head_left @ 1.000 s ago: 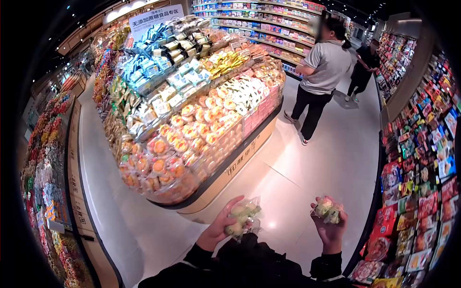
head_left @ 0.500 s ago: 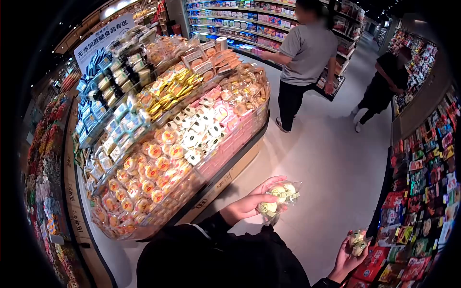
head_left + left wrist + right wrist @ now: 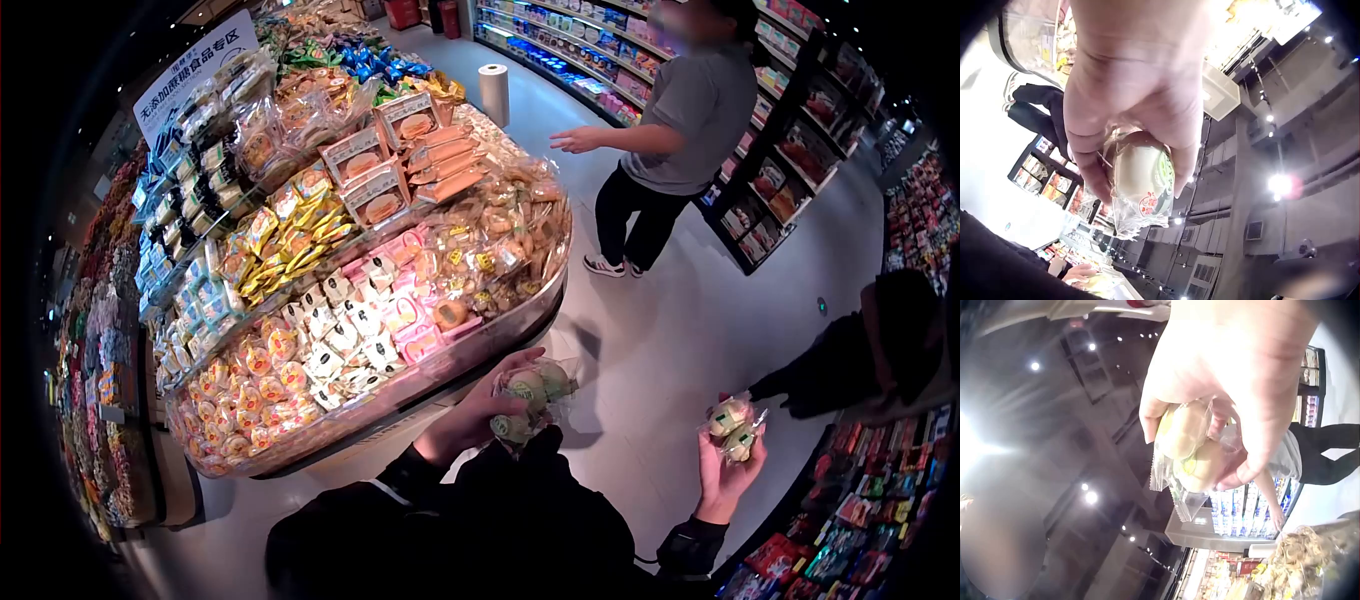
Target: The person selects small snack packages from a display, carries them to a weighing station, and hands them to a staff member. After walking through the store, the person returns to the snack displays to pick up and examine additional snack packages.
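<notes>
My left hand (image 3: 478,408) grips clear-wrapped round pastries (image 3: 532,388) with green print, beside the front edge of the display bin. In the left wrist view, fingers and thumb curl round one pale pastry (image 3: 1140,172) whose wrapper carries a green label and a small red mark. Out to the right, my right hand (image 3: 728,478) holds up more wrapped round pastries (image 3: 736,428) over the aisle. Two pale ones (image 3: 1196,453), each in its own clear wrapper, show between thumb and fingers in the right wrist view.
A large bin (image 3: 400,385) heaped with wrapped snacks stands left, a white roll (image 3: 493,95) at its far end. A person in a grey shirt (image 3: 690,120) stands in the aisle. Another in dark clothes (image 3: 880,345) is at the right, near shelves of packets (image 3: 850,510).
The head view has swung rightward along the bin. The grey-shirted person now holds an arm out; the dark-clothed person is nearer. Both hands keep their pastries, the right one higher in view than half a second ago.
</notes>
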